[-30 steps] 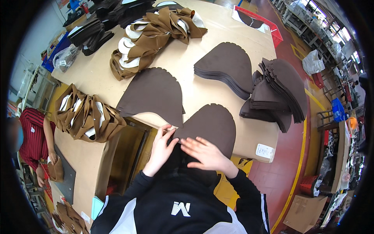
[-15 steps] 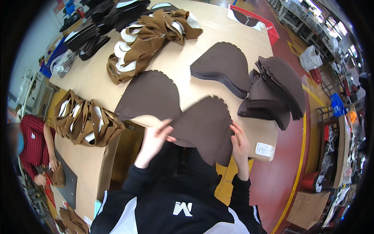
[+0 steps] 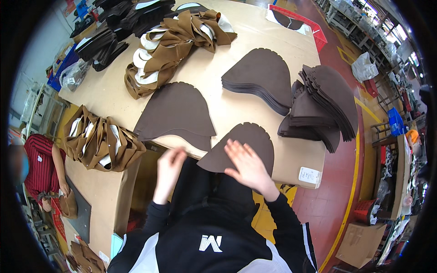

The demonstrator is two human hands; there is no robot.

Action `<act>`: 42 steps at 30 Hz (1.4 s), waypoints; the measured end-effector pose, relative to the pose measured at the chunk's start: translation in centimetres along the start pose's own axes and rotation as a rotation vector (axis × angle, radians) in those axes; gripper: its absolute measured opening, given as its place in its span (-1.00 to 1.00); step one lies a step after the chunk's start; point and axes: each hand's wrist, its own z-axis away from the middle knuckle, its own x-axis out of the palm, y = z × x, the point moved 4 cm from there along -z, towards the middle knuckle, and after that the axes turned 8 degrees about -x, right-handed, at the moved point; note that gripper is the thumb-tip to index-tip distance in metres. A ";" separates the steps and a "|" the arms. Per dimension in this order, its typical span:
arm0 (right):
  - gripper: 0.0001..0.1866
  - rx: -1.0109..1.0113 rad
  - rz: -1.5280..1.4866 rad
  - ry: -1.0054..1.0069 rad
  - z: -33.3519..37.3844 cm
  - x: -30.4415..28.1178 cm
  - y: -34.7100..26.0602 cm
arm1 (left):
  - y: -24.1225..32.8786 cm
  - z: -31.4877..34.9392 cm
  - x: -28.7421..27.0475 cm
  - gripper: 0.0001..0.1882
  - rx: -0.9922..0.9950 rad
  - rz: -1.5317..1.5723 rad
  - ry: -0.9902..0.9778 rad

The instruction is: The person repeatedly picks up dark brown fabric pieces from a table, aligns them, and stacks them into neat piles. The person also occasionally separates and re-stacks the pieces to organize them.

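Observation:
A dark brown rounded panel (image 3: pixel 261 142) with a notched curved edge lies at the near edge of the table. My right hand (image 3: pixel 248 166) rests on it, fingers stretched out flat. My left hand (image 3: pixel 170 173) is off the panel, over the table edge to its left; its fingers are curled together with nothing visible in them. Just beyond the left hand lie overlapping dark brown panels (image 3: pixel 177 109) of the same shape. Farther off, to the right, sits a neat stack of such panels (image 3: pixel 258 70), beside a fanned, leaning pile (image 3: pixel 330 100).
Folded tan pieces with white linings (image 3: pixel 107 141) lie at left, and a longer row (image 3: pixel 168 50) farther back. Black pieces (image 3: pixel 132 20) are heaped at the far left. A red crate (image 3: pixel 317 32) adjoins the far right corner. Another person (image 3: pixel 42 161) works at the left.
Both hands were at the sides of a raised panel. It has come down onto the near table edge; my right hand has moved left onto it, and my left hand has come away.

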 end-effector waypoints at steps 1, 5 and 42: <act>-0.24 -0.032 -0.047 -0.028 0.4 0.1 -1.1 | 0.2 0.9 2.1 -0.55 0.055 -0.078 -0.025; -0.32 -0.121 -0.256 -0.126 2.3 0.8 -4.3 | 2.5 4.1 7.2 -0.50 0.140 -0.216 0.100; -0.56 -0.254 -0.922 -0.280 2.9 2.7 -2.2 | 1.7 0.9 2.8 -0.78 0.131 -0.095 -0.026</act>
